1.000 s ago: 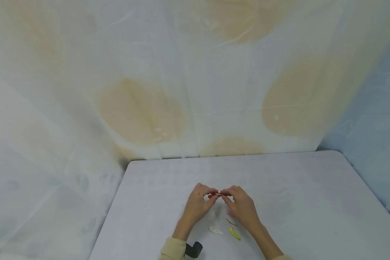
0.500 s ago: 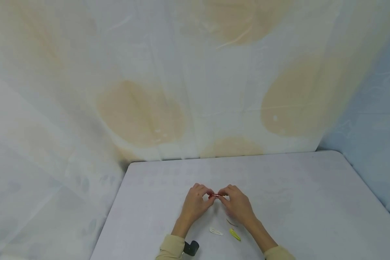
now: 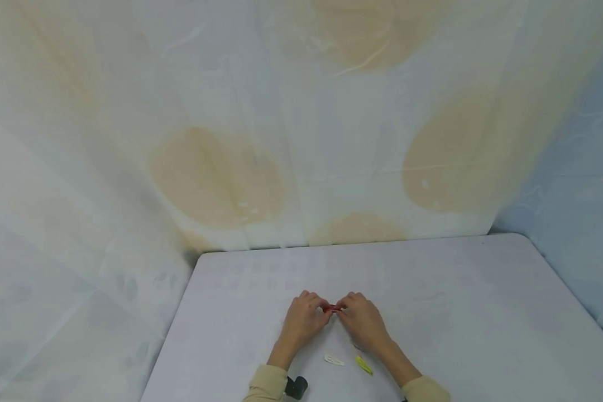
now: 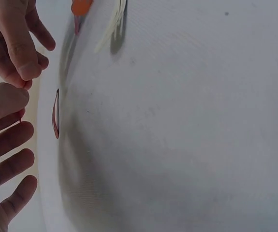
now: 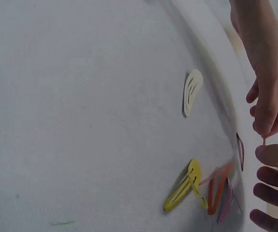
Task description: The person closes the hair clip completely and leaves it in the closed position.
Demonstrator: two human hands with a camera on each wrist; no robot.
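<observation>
Left hand (image 3: 301,321) and right hand (image 3: 364,321) pinch opposite ends of red snap hair clip (image 3: 334,307), likely to flex it; white clip (image 3: 334,360), yellow clip (image 3: 363,364) lie near surface (image 3: 482,312) front edge.

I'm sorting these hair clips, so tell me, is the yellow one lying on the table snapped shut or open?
Open. In the right wrist view the yellow hair clip lies on the table with its inner prong sprung away from the frame.

Head view: red clip (image 3: 335,307) mostly hidden between fingertips of left hand (image 3: 304,321) and right hand (image 3: 364,326); shape unreadable. Orange clip (image 4: 80,7) cut by frame top. Black object (image 3: 296,386) at bottom edge, unidentifiable.
</observation>
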